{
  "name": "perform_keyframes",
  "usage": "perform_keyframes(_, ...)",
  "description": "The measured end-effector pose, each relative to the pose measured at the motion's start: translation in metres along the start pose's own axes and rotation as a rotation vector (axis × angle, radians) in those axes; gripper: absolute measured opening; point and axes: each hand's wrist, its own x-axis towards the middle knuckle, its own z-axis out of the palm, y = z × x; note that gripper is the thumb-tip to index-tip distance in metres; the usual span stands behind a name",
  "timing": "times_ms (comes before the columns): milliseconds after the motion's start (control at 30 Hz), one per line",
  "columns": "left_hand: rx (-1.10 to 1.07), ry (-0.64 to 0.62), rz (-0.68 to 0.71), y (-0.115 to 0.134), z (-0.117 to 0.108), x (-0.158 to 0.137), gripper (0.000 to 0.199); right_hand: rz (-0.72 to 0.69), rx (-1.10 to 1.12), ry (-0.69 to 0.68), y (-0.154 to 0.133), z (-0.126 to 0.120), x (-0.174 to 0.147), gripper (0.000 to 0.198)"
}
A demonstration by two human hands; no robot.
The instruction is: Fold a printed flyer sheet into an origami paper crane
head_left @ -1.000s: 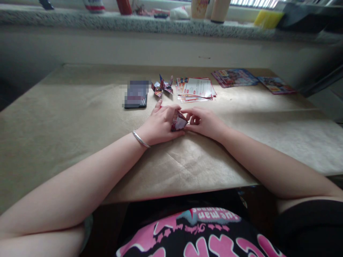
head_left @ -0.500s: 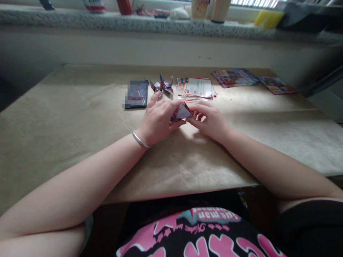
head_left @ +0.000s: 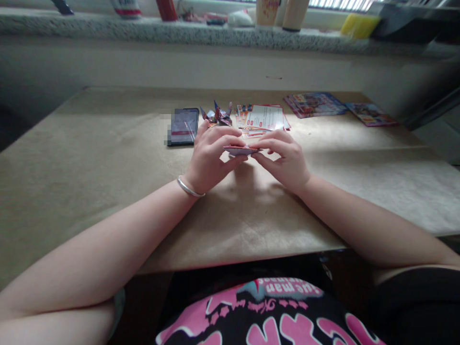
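Observation:
A small folded piece of paper (head_left: 240,150), reddish on top and pale beneath, is held edge-on a little above the table. My left hand (head_left: 214,152) pinches its left part between thumb and fingers; a silver bangle circles that wrist. From the other side, my right hand (head_left: 282,154) grips the right end, thumb below and fingertips on top. Just behind my left hand stand folded paper figures (head_left: 222,115) with pointed tips, partly covered by the fingers. The fingers hide much of the held paper.
Left of the paper figures lies a phone (head_left: 184,127). A stack of printed sheets (head_left: 266,117) sits behind my hands. Farther right are a pile of colourful cards (head_left: 312,104) and another one (head_left: 372,115). Bottles and a yellow object (head_left: 360,25) stand on the stone windowsill (head_left: 201,34).
The folded paper has turned from showing a pale triangular face to lying nearly flat, edge toward me. My right hand's fingers have moved over its top.

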Motion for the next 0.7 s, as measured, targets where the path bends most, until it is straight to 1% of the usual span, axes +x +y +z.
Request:
perform_keyframes(133,-0.034,0.007,0.01,-0.001,0.0,0.001,0.025,-0.046,-0.032,0.028,0.0,-0.001,0.002,0.01)
perform_keyframes(233,-0.066,0.036,-0.024,0.004,-0.004,0.004,0.027,0.006,-0.06,0.022,-0.002,-0.002,0.003,0.011)
perform_keyframes(300,-0.045,0.046,-0.062,0.007,-0.007,0.005,0.022,0.046,-0.067,0.015,-0.004,-0.004,0.003,0.011)
perform_keyframes(433,-0.002,-0.01,-0.066,0.009,-0.009,0.006,0.018,0.079,-0.085,0.006,-0.008,-0.005,0.004,0.011)
perform_keyframes(567,0.026,-0.034,-0.065,0.007,-0.007,0.005,0.015,0.096,-0.103,0.005,-0.009,-0.006,0.005,0.012)
perform_keyframes(700,0.045,-0.076,-0.028,0.005,-0.005,0.005,0.014,0.081,-0.079,-0.018,-0.008,-0.004,0.005,0.009)
